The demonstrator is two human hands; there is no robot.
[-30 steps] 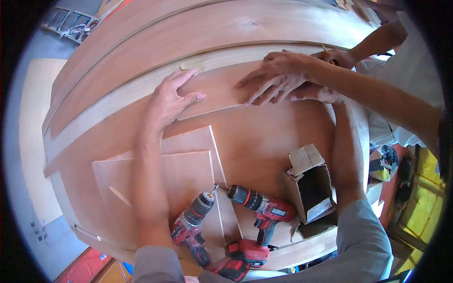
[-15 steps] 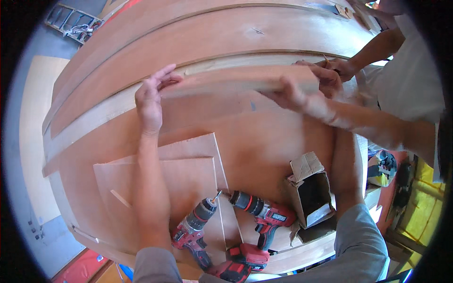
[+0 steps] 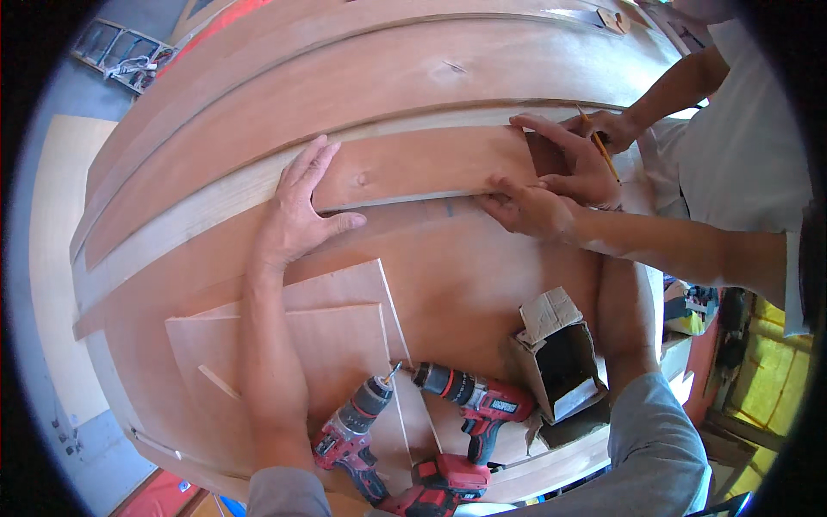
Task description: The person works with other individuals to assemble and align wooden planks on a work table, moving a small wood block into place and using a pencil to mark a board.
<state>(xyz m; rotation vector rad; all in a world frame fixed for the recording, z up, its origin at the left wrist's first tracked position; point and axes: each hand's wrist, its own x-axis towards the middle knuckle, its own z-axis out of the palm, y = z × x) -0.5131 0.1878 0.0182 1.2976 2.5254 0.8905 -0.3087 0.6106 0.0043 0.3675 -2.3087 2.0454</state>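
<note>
A narrow plywood strip lies across the pale batten and the large wooden panel. At its left end is my left hand, open, with fingertips by the upper corner and the thumb spread below the lower edge. My right hand curls round the strip's right end, fingers over the upper edge and thumb low. A co-worker's hand touches the lower edge near that end. Another hand of the co-worker holds a pencil, partly behind my right hand.
Two red cordless drills lie nearest me, by stacked plywood offcuts. An opened cardboard box stands beside my right forearm. Further long boards stretch across the far side. A folding ladder is at the far left.
The strip has come down from a tilted position to lie flatter, its broad face now showing. My left hand has spread its thumb away from the fingers. The co-worker's near hand has moved slightly lower.
</note>
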